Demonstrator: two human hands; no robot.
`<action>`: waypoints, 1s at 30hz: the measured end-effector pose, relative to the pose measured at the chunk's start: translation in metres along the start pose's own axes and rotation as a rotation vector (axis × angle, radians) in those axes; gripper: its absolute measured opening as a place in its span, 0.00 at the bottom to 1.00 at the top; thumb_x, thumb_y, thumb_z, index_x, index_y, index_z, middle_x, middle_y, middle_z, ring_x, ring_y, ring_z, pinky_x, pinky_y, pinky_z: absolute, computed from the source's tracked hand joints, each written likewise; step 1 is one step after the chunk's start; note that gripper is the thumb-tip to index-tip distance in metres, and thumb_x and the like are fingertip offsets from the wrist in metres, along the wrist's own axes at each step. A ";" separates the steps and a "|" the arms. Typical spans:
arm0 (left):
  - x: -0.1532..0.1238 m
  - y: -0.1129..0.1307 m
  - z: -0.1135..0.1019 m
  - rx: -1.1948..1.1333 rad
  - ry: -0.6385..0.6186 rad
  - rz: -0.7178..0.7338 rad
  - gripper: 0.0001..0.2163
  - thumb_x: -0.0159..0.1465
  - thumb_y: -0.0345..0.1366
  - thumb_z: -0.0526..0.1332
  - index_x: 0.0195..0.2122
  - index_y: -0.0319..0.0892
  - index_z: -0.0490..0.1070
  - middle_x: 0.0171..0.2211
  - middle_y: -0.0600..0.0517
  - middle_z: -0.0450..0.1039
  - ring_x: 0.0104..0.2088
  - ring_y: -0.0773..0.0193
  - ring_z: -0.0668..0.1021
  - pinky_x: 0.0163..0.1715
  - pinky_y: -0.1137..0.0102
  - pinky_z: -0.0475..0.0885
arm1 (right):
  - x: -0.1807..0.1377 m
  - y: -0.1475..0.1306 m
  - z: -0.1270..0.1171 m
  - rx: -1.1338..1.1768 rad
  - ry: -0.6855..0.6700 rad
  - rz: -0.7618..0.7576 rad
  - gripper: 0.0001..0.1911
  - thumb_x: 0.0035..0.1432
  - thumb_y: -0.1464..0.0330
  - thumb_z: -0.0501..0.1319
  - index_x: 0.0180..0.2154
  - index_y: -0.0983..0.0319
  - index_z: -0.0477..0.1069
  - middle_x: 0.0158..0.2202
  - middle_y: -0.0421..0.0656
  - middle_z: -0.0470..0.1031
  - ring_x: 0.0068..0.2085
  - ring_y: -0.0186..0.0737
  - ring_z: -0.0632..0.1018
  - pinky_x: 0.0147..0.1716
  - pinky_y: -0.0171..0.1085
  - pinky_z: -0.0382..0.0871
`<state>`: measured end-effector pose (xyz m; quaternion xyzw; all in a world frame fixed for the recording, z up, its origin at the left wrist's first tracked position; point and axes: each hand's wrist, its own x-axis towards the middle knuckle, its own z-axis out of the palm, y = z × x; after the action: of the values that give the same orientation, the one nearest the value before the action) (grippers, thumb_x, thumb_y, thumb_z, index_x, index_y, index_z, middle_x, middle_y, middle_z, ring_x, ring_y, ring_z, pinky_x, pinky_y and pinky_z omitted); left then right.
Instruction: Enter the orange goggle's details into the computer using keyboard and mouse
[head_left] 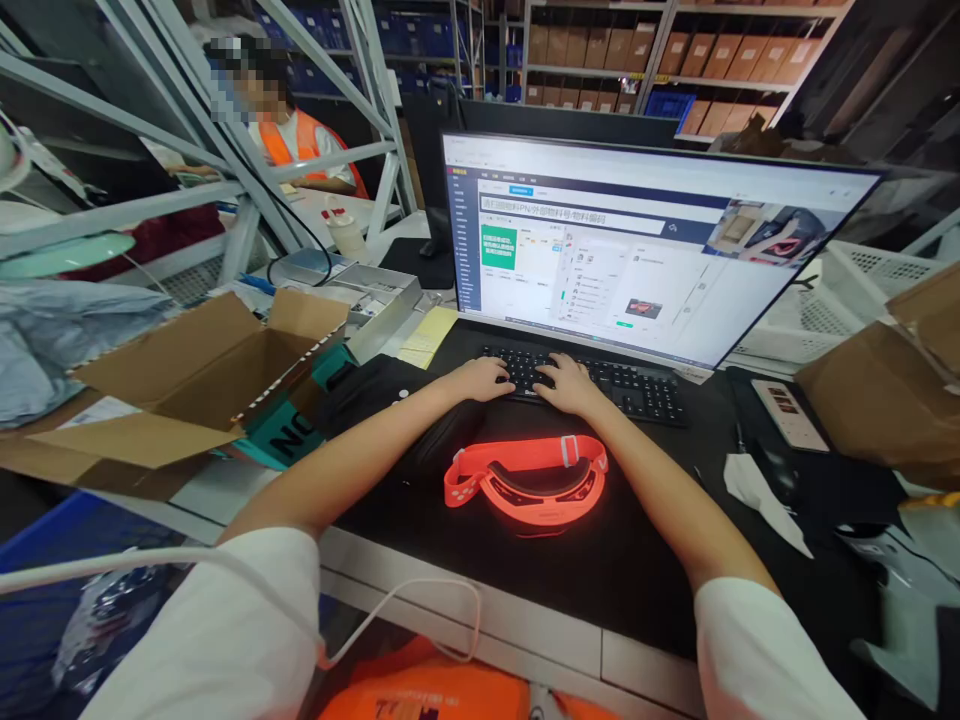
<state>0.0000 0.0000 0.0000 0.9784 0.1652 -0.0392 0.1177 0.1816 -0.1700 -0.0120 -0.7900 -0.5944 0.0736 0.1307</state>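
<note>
Both hands rest on a black keyboard [637, 392] below a large monitor [525, 300]. My left hand [484, 379] lies over the left end of the keys with its fingers stretched forward. Just to its right, my right hand [568, 384] has its fingers spread on the keys. Neither hand holds anything. Between my forearms, on the black desk mat [600, 570], lies a pair of bright orange-red goggles [547, 500] with a matching strap. A black cloth item [397, 420] lies partly under my left forearm.
An opened cardboard box [195, 390] stands at the left, with a yellow notepad [429, 337] near the monitor. To the right are a phone [789, 413], a black mouse [776, 472], a crumpled tissue [761, 500] and a brown carton [874, 395]. A person in an orange vest [304, 140] sits behind a metal frame.
</note>
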 end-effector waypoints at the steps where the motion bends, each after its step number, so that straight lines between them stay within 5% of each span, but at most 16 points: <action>1: -0.001 0.000 0.000 0.001 -0.001 0.003 0.23 0.71 0.53 0.57 0.55 0.45 0.83 0.66 0.44 0.74 0.66 0.50 0.75 0.66 0.63 0.69 | 0.002 -0.001 0.000 -0.008 -0.002 -0.003 0.26 0.70 0.54 0.61 0.63 0.57 0.77 0.75 0.55 0.61 0.76 0.62 0.58 0.71 0.64 0.54; 8: 0.000 -0.002 0.002 0.007 0.001 0.019 0.23 0.70 0.54 0.57 0.52 0.47 0.85 0.66 0.45 0.74 0.65 0.46 0.76 0.63 0.60 0.72 | -0.009 0.007 0.002 0.042 0.057 0.017 0.26 0.71 0.60 0.59 0.65 0.60 0.74 0.73 0.55 0.65 0.74 0.56 0.63 0.71 0.58 0.58; 17: -0.005 0.004 -0.003 -0.029 0.014 0.117 0.21 0.73 0.48 0.56 0.52 0.41 0.84 0.54 0.41 0.82 0.57 0.52 0.81 0.63 0.64 0.71 | -0.024 0.016 0.010 0.035 0.096 0.041 0.27 0.67 0.62 0.62 0.64 0.62 0.74 0.73 0.56 0.65 0.74 0.59 0.62 0.71 0.58 0.57; 30: -0.001 0.019 -0.005 0.008 -0.029 0.068 0.29 0.69 0.50 0.62 0.66 0.39 0.73 0.70 0.40 0.69 0.67 0.44 0.72 0.69 0.57 0.65 | -0.021 0.006 0.015 0.021 0.108 -0.089 0.21 0.71 0.58 0.60 0.58 0.58 0.80 0.74 0.53 0.63 0.77 0.64 0.56 0.72 0.67 0.53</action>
<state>0.0055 -0.0162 0.0086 0.9832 0.1302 -0.0499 0.1176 0.1769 -0.1897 -0.0289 -0.7643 -0.6202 0.0313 0.1739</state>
